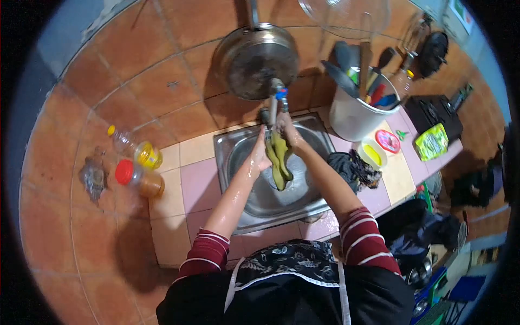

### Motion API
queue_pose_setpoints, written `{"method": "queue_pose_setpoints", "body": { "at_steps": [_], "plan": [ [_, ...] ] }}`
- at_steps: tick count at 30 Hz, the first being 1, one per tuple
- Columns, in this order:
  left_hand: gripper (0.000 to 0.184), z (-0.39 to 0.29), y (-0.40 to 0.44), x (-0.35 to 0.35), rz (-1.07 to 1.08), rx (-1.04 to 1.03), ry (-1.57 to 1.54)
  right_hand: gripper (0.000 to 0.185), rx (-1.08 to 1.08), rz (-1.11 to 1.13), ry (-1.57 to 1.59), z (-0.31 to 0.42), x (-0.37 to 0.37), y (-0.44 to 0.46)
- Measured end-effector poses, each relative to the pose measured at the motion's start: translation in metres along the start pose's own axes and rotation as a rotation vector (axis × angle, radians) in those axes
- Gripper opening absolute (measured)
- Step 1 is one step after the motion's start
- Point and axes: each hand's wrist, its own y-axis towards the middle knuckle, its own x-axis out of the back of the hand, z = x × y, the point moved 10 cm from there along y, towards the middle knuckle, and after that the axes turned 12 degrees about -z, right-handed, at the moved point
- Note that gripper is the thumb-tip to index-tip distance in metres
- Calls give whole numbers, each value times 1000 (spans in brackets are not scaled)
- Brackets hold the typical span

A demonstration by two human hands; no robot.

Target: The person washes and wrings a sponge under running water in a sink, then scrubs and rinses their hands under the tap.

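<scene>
Long yellow-green pieces with dark edges (280,157) hang lengthwise under the running tap (277,97), above the steel sink (222,157). Their exact kind is not clear; they look like plantains or thick peels. My left hand (261,151) presses against their left side, wet, its fingers pointing up toward the tap. On the right, my right hand (291,135) grips their upper part close to the spout. Water wets both forearms and splashes in the basin. Some fingertips are hidden behind the pieces.
Left of the sink stand a red-lidded jar (142,179) and an oil bottle (147,155). To the right are a dark crumpled cloth (352,169), a small bowl (374,154) and a white bucket of utensils (352,114). A pan (254,59) hangs behind the tap.
</scene>
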Motion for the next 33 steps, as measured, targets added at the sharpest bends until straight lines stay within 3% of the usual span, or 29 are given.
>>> {"method": "queue_pose_setpoints", "body": {
  "at_steps": [2, 4, 5, 6, 9, 10, 12, 13, 16, 17, 18, 20, 21, 22, 23, 24, 26, 28, 30, 32, 33],
  "plan": [
    [59, -9, 1, 9, 81, 51, -67, 57, 165, 54, -271, 28, -17, -48],
    [56, -20, 1, 20, 77, 3, 67, 49, 291, 183, -612, 23, -20, -53],
    [45, -22, -11, 11, 199, 55, 99, 41, 175, 155, -449, 18, -11, -52],
    [45, -24, -20, 5, 192, 51, 92, 41, 168, 164, -453, 15, -9, -50],
    [33, -51, -29, 17, -169, -278, 265, 39, 214, 184, -453, 8, -6, -36],
    [33, -50, -21, 24, -171, -279, 263, 39, 243, 91, -384, 14, 5, -23],
    [21, -77, -18, 38, -290, -654, 568, 38, 247, -32, -239, 30, 17, -23],
    [21, -76, -20, 40, -293, -711, 620, 36, 273, -26, -197, 35, 20, -21],
    [21, -68, -10, 53, -378, -702, 632, 32, 288, -10, -112, 33, 18, -15],
    [28, -53, 19, 85, -424, -606, 355, 30, 281, -3, -68, 30, 16, -15],
    [28, -53, 19, 74, -425, -602, 352, 25, 644, -162, -242, 56, 12, -31],
    [39, -22, 27, 78, -517, -268, -159, 22, 1068, -193, -525, 72, -29, -75],
    [47, -3, 67, 91, -334, -198, -207, 20, 1021, -145, -744, 56, -50, -87],
    [44, 2, 90, 69, 338, -262, -153, 18, 966, -95, -957, 38, -65, -93],
    [40, 6, 77, 49, 570, -232, -318, 17, 1052, -181, -999, 37, -65, -94],
    [37, 6, 57, 22, 800, -202, -486, 25, 1088, -314, -848, 44, -47, -85],
    [34, 21, 42, 34, -345, -143, -187, 41, 738, -597, -867, 51, 0, -42],
    [39, 40, 58, 60, -394, -63, -246, 46, 609, -618, -916, 46, 6, -36],
    [44, -1, 93, 78, 38, -889, 360, 47, 894, -511, -881, 43, -29, -66],
    [46, 31, 59, 49, 342, 5, -302, 37, 596, -276, -927, 20, -48, -78],
    [44, 31, 64, 48, 260, -70, -287, 42, 772, -355, -850, 29, -39, -72]
  ]
}}
